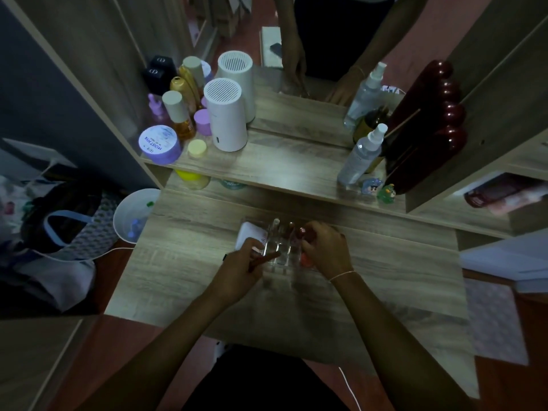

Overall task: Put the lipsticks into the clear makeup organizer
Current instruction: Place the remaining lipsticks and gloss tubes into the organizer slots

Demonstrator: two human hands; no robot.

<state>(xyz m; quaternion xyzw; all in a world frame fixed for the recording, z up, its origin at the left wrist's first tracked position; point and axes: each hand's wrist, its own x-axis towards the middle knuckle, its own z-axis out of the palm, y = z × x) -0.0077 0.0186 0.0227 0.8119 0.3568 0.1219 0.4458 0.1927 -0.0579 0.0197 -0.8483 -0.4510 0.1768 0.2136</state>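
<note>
A wooden table (pixel 189 262) carries a clear organizer (pixel 278 247) near its middle, its slots holding a few upright lipsticks (pixel 276 225). The left hand (pixel 240 271) pinches a reddish-brown lipstick (pixel 265 258) at the organizer's left edge. The right hand (pixel 326 250) curls around its right side; its exact grip is unclear.

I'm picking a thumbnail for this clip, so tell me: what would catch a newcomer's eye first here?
Most likely the two hands at the centre of the wooden desk: the left hand holds a reddish lipstick at the clear makeup organizer, and the right hand works at its other side. Next, the white ribbed cylinder and the purple jar on the shelf, upper left.
</note>
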